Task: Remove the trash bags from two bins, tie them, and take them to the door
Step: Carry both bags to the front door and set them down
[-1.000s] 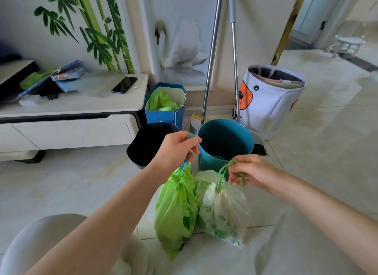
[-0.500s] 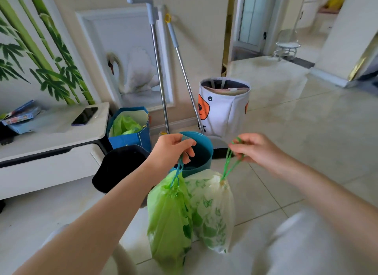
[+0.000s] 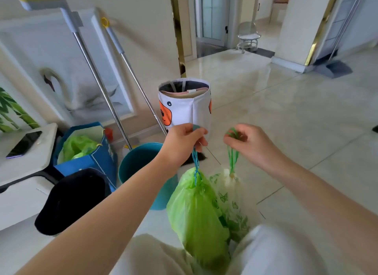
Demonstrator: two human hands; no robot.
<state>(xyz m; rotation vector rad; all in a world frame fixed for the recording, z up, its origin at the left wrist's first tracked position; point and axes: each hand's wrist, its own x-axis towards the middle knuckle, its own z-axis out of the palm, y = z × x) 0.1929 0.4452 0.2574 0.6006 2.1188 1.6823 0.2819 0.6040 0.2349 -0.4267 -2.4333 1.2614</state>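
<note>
From the head camera, the left hand [image 3: 184, 139] is closed around the blue drawstring [image 3: 196, 164] of a green bag [image 3: 196, 217], and the right hand [image 3: 248, 141] pinches the green drawstring [image 3: 232, 158] of a white bag [image 3: 231, 203] printed with green leaves. Both bags hang with their long axes vertical, cinched necks pointing up toward the hands and bulging bottoms pointing down toward the floor [image 3: 296, 121]. The two bags touch side by side, the green one to the left and nearer the camera, both in front of the person's light trousers.

Behind the left arm stands a teal bin [image 3: 141, 162], open mouth upward, and left of it a black bin [image 3: 71, 201] tilted toward the camera. A blue paper bag [image 3: 96, 162] holding green plastic stands behind them, beside a counter [image 3: 30, 164] with a phone [image 3: 24, 144] on it. Two mop handles [image 3: 102, 88] lean against the wall, next to a white fabric basket [image 3: 184, 104] with an orange animal face. No writing or brand is legible on anything.
</note>
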